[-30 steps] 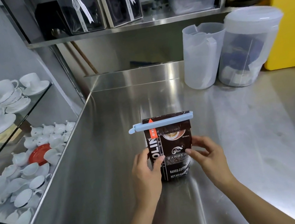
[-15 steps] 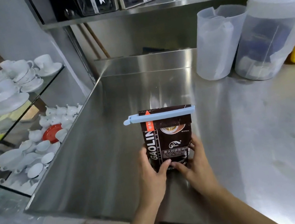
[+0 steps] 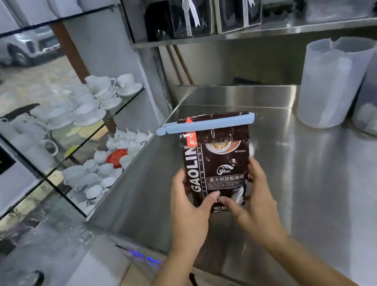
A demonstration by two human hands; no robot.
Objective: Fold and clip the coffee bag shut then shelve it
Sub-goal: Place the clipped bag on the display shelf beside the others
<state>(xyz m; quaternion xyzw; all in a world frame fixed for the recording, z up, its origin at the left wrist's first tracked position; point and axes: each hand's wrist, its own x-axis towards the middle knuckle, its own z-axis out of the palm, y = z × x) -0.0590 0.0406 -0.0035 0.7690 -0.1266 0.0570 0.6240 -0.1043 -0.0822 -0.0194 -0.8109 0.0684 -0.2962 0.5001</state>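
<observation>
The coffee bag [image 3: 217, 160] stands up straight in the air, over the shiny metal counter [image 3: 340, 192]. The left hand [image 3: 188, 207] and the right hand [image 3: 254, 196] hold it by the bottom, one on each side, with fingers curled around it and thumbs pressed on the front. A long blue clip [image 3: 204, 125] pinches the folded top shut. White cups [image 3: 103, 89] sit on a glass shelf [image 3: 126, 103] to the left.

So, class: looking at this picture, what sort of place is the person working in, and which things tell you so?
Probably a café or coffee-shop back counter: a stainless steel worktop, glass shelves stacked with white cups and saucers, and a clipped coffee bag held in both hands.
</observation>
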